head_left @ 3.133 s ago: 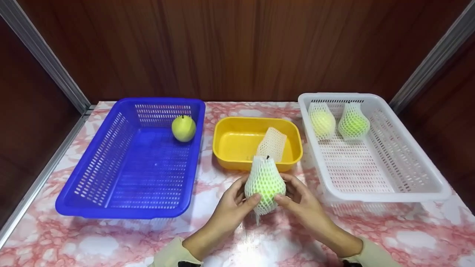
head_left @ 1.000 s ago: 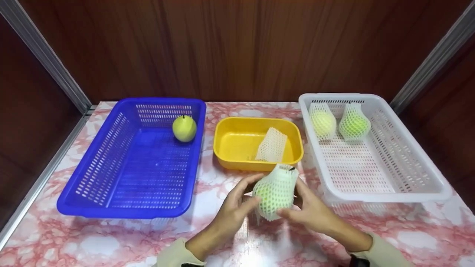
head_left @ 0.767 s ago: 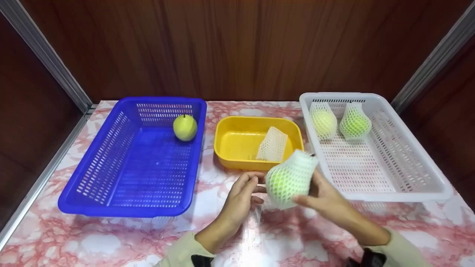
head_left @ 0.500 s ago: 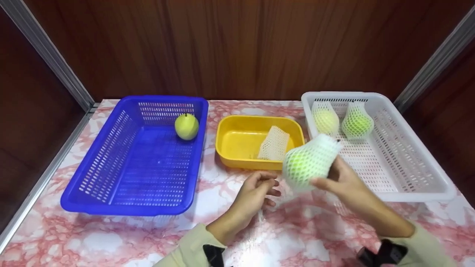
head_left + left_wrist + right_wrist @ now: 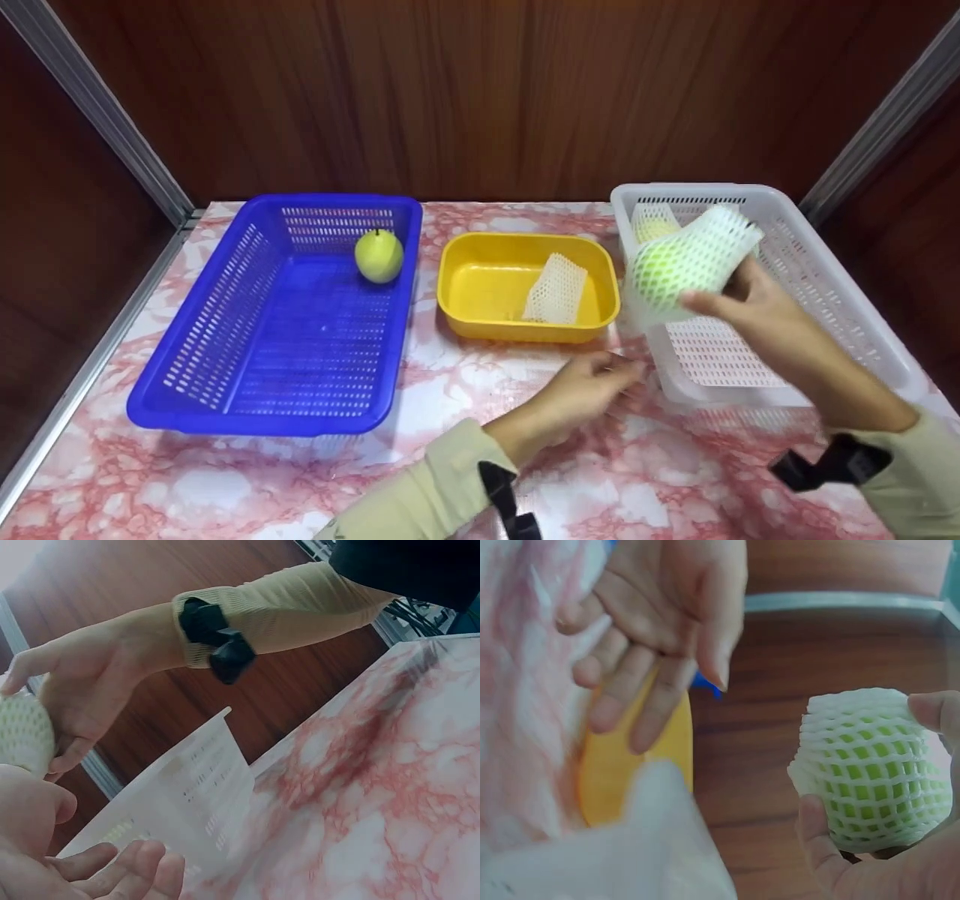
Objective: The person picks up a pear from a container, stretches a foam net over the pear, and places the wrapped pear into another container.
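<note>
A pear in a white foam net (image 5: 679, 266) is in my right hand (image 5: 765, 311), tilted with its stem end to the upper right, above the left side of the white basket (image 5: 735, 395). The right wrist view shows thumb and fingers gripping the netted pear (image 5: 874, 772). My left hand (image 5: 589, 390) is over the table in front of the yellow bin, its relaxed fingers holding nothing, as the right wrist view confirms. Inside the white basket, another netted pear (image 5: 654, 226) shows partly behind the held one; a further netted pear is hidden there.
On the left stands a blue basket (image 5: 259, 426) with one bare pear (image 5: 379, 256) in its back right corner. A yellow bin (image 5: 525, 331) in the middle contains a loose foam net (image 5: 556, 291). A brown wooden panel (image 5: 480, 97) rises behind the table.
Both hands held the netted pear at first; the left hand has let go. My right hand has carried it up and right over the white basket. The left hand has drifted right.
</note>
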`<action>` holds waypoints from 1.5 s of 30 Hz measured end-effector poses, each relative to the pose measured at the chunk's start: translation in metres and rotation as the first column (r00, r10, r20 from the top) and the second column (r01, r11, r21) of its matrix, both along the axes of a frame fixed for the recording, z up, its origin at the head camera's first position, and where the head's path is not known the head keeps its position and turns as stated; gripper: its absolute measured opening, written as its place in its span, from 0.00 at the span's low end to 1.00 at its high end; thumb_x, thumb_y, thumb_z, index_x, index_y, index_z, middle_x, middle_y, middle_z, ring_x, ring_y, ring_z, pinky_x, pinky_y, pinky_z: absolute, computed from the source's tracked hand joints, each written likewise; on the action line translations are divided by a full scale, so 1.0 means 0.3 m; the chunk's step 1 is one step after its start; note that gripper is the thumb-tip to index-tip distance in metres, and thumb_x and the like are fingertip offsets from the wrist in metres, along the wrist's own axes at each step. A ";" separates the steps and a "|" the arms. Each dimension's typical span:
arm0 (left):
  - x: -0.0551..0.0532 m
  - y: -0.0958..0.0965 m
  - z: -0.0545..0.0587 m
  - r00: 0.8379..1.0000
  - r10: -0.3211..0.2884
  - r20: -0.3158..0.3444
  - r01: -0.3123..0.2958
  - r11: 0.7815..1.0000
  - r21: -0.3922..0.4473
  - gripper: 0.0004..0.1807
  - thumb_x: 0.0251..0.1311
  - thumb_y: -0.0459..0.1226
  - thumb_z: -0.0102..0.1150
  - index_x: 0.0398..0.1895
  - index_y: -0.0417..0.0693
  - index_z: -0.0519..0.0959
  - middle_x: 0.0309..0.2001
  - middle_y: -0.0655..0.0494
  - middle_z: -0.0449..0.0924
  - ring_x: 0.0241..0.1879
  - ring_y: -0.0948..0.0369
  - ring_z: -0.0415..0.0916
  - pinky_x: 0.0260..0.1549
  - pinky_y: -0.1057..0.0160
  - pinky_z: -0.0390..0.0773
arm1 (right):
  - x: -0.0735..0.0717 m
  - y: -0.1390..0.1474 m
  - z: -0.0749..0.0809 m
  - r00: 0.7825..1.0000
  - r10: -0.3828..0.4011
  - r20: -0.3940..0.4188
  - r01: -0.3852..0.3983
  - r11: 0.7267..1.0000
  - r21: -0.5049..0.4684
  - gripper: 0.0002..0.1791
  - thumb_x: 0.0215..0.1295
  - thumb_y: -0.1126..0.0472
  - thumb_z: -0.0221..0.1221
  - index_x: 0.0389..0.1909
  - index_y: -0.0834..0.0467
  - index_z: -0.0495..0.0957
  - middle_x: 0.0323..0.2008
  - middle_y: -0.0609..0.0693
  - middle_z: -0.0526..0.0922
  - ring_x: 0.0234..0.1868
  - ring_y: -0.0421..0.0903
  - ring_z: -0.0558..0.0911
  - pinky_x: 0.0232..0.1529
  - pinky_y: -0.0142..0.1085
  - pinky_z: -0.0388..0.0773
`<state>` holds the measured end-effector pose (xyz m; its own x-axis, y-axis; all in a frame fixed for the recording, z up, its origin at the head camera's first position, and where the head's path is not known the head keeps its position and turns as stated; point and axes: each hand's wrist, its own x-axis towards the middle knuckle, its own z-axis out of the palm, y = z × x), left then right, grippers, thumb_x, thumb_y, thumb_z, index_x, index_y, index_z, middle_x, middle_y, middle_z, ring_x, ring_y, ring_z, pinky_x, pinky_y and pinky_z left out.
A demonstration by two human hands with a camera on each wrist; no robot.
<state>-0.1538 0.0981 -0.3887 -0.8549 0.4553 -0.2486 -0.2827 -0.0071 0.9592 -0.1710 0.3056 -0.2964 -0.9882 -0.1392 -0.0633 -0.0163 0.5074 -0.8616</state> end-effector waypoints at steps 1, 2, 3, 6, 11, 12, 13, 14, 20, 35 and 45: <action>-0.001 0.012 0.004 1.000 -0.005 0.003 0.006 1.000 -0.005 0.13 0.73 0.44 0.57 0.45 0.43 0.82 0.33 0.48 0.85 0.21 0.60 0.76 0.16 0.62 0.80 | -0.010 0.007 0.011 1.000 -0.010 -0.012 0.010 1.000 0.021 0.45 0.75 0.50 0.58 0.80 0.61 0.44 0.72 0.60 0.64 0.68 0.50 0.69 0.63 0.30 0.71; -0.001 0.024 0.007 1.000 -0.010 0.006 0.010 1.000 -0.011 0.13 0.73 0.44 0.57 0.45 0.43 0.82 0.33 0.49 0.85 0.22 0.60 0.77 0.15 0.63 0.79 | -0.021 0.014 0.023 1.000 -0.020 -0.008 0.021 0.999 0.037 0.46 0.74 0.48 0.59 0.80 0.60 0.44 0.73 0.60 0.63 0.69 0.51 0.68 0.66 0.35 0.69; -0.001 0.035 0.009 1.000 -0.008 0.005 0.008 1.000 -0.010 0.13 0.73 0.44 0.58 0.45 0.43 0.83 0.33 0.50 0.86 0.24 0.61 0.77 0.15 0.65 0.78 | -0.032 0.021 0.034 0.999 -0.033 -0.009 0.033 0.998 0.052 0.47 0.74 0.46 0.59 0.81 0.59 0.44 0.74 0.59 0.62 0.70 0.52 0.66 0.70 0.40 0.67; -0.001 0.064 0.012 1.000 -0.012 0.006 0.013 1.000 -0.005 0.12 0.73 0.43 0.58 0.43 0.44 0.83 0.33 0.53 0.85 0.26 0.62 0.79 0.14 0.68 0.75 | -0.071 0.037 0.060 0.998 -0.056 -0.018 0.057 0.997 0.051 0.48 0.72 0.45 0.60 0.81 0.56 0.44 0.76 0.58 0.59 0.72 0.53 0.63 0.74 0.52 0.58; -0.002 0.101 0.003 1.000 -0.013 -0.015 0.013 1.000 -0.005 0.12 0.72 0.42 0.59 0.37 0.43 0.84 0.29 0.57 0.84 0.24 0.65 0.77 0.13 0.70 0.73 | -0.144 0.063 0.077 0.996 -0.064 -0.059 0.066 0.997 0.048 0.40 0.72 0.47 0.61 0.77 0.53 0.53 0.67 0.54 0.69 0.59 0.43 0.78 0.62 0.35 0.74; -0.002 0.108 0.000 1.000 -0.010 -0.017 0.009 1.000 -0.007 0.12 0.72 0.42 0.59 0.36 0.43 0.84 0.28 0.57 0.84 0.23 0.65 0.76 0.13 0.70 0.73 | -0.160 0.067 0.079 0.995 -0.066 -0.068 0.070 0.996 0.058 0.36 0.72 0.48 0.61 0.74 0.54 0.57 0.62 0.52 0.72 0.52 0.40 0.80 0.54 0.30 0.77; -0.002 0.114 -0.003 1.000 -0.005 -0.018 0.005 1.000 -0.006 0.12 0.72 0.41 0.60 0.35 0.43 0.83 0.28 0.57 0.84 0.23 0.65 0.76 0.13 0.70 0.72 | -0.176 0.072 0.082 0.995 -0.067 -0.071 0.072 0.995 0.073 0.34 0.72 0.48 0.61 0.72 0.54 0.59 0.59 0.50 0.74 0.48 0.38 0.82 0.48 0.28 0.79; -0.002 0.120 -0.006 1.000 -0.001 -0.017 0.001 1.000 -0.002 0.12 0.72 0.41 0.60 0.34 0.43 0.83 0.27 0.58 0.83 0.23 0.65 0.75 0.13 0.70 0.72 | -0.192 0.075 0.086 0.995 -0.071 -0.069 0.077 0.993 0.090 0.33 0.72 0.48 0.62 0.70 0.53 0.60 0.57 0.48 0.75 0.45 0.37 0.82 0.46 0.28 0.80; -0.004 0.143 -0.023 1.000 0.017 -0.026 -0.016 1.000 0.027 0.12 0.72 0.39 0.59 0.30 0.42 0.80 0.26 0.58 0.82 0.22 0.65 0.73 0.14 0.70 0.70 | -0.276 0.087 0.091 0.997 -0.069 -0.036 0.075 0.967 0.243 0.36 0.69 0.46 0.63 0.68 0.60 0.62 0.57 0.55 0.76 0.39 0.34 0.80 0.39 0.29 0.81; -0.019 0.149 -0.032 0.999 0.043 -0.032 -0.041 0.998 0.045 0.10 0.70 0.36 0.61 0.30 0.40 0.82 0.26 0.58 0.82 0.23 0.66 0.75 0.20 0.69 0.75 | -0.328 0.128 -0.012 0.959 0.059 0.276 -0.203 0.823 0.531 0.40 0.62 0.42 0.67 0.52 0.75 0.65 0.44 0.64 0.76 0.41 0.55 0.80 0.39 0.44 0.85; -0.023 0.154 -0.022 0.998 0.043 -0.035 -0.041 0.998 0.055 0.07 0.68 0.33 0.62 0.33 0.37 0.84 0.25 0.56 0.81 0.25 0.62 0.76 0.37 0.58 0.85 | -0.351 0.118 -0.090 0.915 0.092 0.392 -0.289 0.828 0.481 0.34 0.64 0.44 0.66 0.50 0.71 0.68 0.45 0.64 0.78 0.46 0.57 0.80 0.43 0.49 0.86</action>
